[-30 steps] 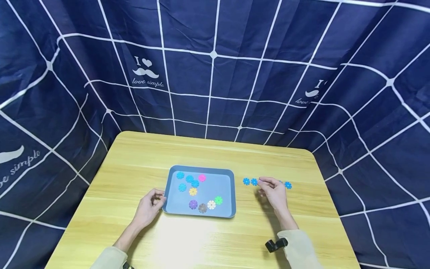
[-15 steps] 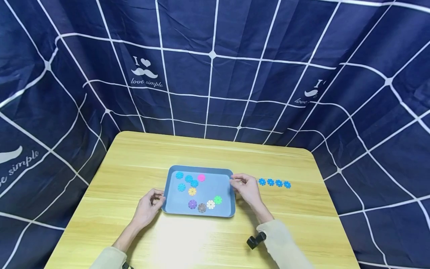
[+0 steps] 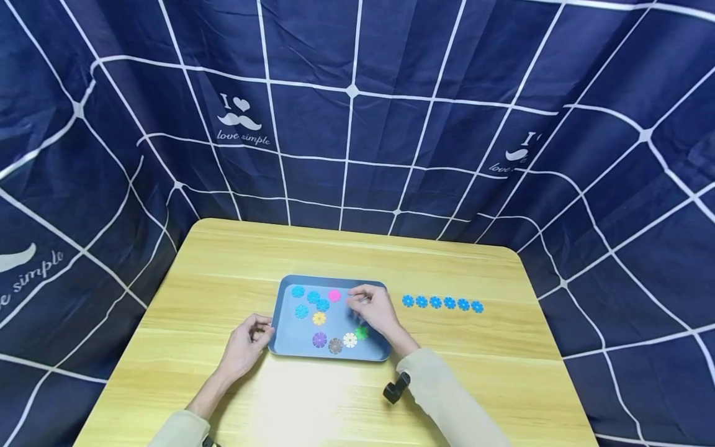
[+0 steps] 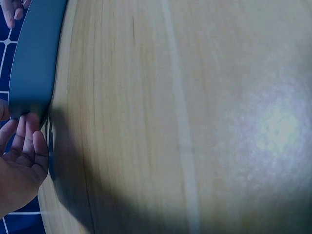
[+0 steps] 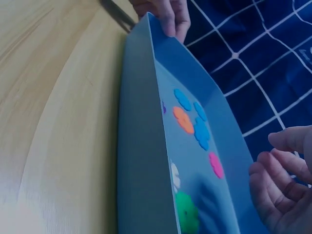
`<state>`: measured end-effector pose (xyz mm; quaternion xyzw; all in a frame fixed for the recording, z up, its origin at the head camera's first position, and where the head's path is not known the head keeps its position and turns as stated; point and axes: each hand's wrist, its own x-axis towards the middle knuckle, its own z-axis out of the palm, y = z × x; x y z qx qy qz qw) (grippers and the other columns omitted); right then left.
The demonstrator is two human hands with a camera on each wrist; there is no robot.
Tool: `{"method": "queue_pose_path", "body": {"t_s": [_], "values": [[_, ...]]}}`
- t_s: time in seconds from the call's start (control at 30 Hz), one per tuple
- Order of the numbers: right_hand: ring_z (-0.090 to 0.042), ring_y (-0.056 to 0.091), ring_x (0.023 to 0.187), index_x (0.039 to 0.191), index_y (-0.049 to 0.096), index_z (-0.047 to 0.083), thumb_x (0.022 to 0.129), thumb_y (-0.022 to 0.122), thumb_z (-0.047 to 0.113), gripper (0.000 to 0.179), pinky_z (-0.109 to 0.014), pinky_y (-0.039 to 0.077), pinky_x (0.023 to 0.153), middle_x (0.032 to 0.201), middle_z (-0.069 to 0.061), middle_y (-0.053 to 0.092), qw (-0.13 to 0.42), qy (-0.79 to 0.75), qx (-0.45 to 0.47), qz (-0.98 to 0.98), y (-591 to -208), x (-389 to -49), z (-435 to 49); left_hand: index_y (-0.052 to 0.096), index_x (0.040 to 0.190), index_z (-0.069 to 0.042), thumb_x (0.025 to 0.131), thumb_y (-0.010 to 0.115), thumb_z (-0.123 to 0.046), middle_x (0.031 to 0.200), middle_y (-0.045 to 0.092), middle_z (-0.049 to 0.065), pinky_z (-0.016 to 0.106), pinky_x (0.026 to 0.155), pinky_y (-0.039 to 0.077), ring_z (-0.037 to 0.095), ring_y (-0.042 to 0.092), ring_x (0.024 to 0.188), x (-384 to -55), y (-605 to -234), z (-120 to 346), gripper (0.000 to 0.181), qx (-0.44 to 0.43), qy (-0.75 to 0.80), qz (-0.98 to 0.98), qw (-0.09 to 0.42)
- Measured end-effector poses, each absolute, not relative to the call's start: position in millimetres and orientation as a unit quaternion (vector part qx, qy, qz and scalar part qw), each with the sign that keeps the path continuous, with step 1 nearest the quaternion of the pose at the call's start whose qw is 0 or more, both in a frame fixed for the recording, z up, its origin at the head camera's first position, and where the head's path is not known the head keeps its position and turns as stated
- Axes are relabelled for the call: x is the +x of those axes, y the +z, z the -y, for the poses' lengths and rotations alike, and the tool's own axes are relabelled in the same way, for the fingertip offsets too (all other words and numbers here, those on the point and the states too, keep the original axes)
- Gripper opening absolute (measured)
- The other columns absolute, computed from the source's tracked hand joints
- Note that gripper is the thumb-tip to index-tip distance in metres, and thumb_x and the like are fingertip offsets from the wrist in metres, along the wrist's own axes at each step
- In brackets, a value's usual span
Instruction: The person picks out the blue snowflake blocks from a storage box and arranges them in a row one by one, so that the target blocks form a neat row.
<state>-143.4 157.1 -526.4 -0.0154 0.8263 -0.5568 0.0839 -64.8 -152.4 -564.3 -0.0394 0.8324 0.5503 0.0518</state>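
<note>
My left hand (image 3: 244, 347) grips the left wall of a shallow blue-grey tray (image 3: 290, 338); in the right wrist view, part of that hand reaches over the rim at a corner. Over the tray's right part is my right hand (image 3: 377, 309), its fingers loosely bent and nothing between them. Flower-shaped plastic discs lie in the tray: several light blue ones (image 3: 301, 311), a pink one (image 3: 334, 296), a yellow-orange one (image 3: 319, 318), a purple one (image 3: 319, 339), a brown one (image 3: 335, 346), a cream one (image 3: 349, 340) and a green one (image 3: 361, 333), partly under the right hand.
To the right of the tray, several blue flower discs (image 3: 436, 302) form a straight row on the wooden table (image 3: 234, 261). A dark blue curtain (image 3: 313, 124) with white grid lines surrounds the table's back and sides.
My right hand has moved left from the row of blue discs, past the tray's right rim, to above the tray. The left hand stays on the tray, and the discs inside have not moved.
</note>
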Motion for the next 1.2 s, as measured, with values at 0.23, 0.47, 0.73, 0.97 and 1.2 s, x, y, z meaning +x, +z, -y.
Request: {"method": "queue_pose_path", "body": {"t_s": [0.23, 0.47, 0.73, 0.97, 1.2], "values": [[-0.038, 0.072, 0.069, 0.11, 0.079, 0.002, 0.092, 0.078, 0.01, 0.02, -0.026, 0.055, 0.054, 0.081, -0.008, 0.076, 0.103, -0.524, -0.055, -0.844, -530.5, -153.2, -140.2, 0.067, 0.12, 0.003, 0.1, 0.069, -0.007, 0.103, 0.072, 0.015, 0.019, 0.061, 0.051, 0.001, 0.057, 0.072, -65.8, -564.3, 152.2, 0.022, -0.039, 0.549, -0.834, 0.05], [-0.018, 0.071, 0.067, 0.104, 0.08, 0.006, 0.091, 0.081, 0.012, 0.014, -0.021, 0.052, 0.056, 0.084, -0.006, 0.078, 0.126, -0.495, -0.061, -0.857, -536.5, -159.5, -127.5, 0.067, 0.119, 0.003, 0.101, 0.069, -0.007, 0.103, 0.072, 0.015, 0.019, 0.061, 0.05, 0.001, 0.058, 0.073, -65.3, -564.4, 152.4, 0.022, -0.039, 0.549, -0.833, 0.05], [-0.006, 0.062, 0.068, 0.101, 0.08, 0.009, 0.091, 0.082, 0.015, 0.012, -0.019, 0.051, 0.063, 0.086, -0.004, 0.077, 0.142, -0.461, -0.063, -0.873, -547.1, -164.3, -116.7, 0.067, 0.12, 0.004, 0.101, 0.068, -0.008, 0.104, 0.072, 0.016, 0.019, 0.061, 0.051, 0.002, 0.058, 0.072, -65.4, -564.6, 152.7, 0.022, -0.042, 0.551, -0.832, 0.055], [-0.006, 0.06, 0.072, 0.104, 0.08, 0.01, 0.09, 0.083, 0.017, 0.016, -0.022, 0.049, 0.069, 0.084, 0.0, 0.075, 0.141, -0.432, -0.071, -0.888, -551.5, -165.4, -111.5, 0.067, 0.12, 0.004, 0.101, 0.069, -0.007, 0.103, 0.072, 0.015, 0.019, 0.061, 0.051, 0.001, 0.058, 0.072, -65.9, -564.6, 152.3, 0.022, -0.043, 0.552, -0.831, 0.054], [-0.007, 0.058, 0.07, 0.107, 0.08, 0.009, 0.089, 0.084, 0.018, 0.021, -0.023, 0.048, 0.07, 0.08, 0.002, 0.073, 0.147, -0.414, -0.069, -0.896, -550.1, -165.6, -108.8, 0.067, 0.12, 0.004, 0.1, 0.068, -0.006, 0.103, 0.072, 0.015, 0.019, 0.06, 0.05, 0.001, 0.057, 0.071, -66.2, -564.9, 152.4, 0.022, -0.044, 0.553, -0.83, 0.054]]}}
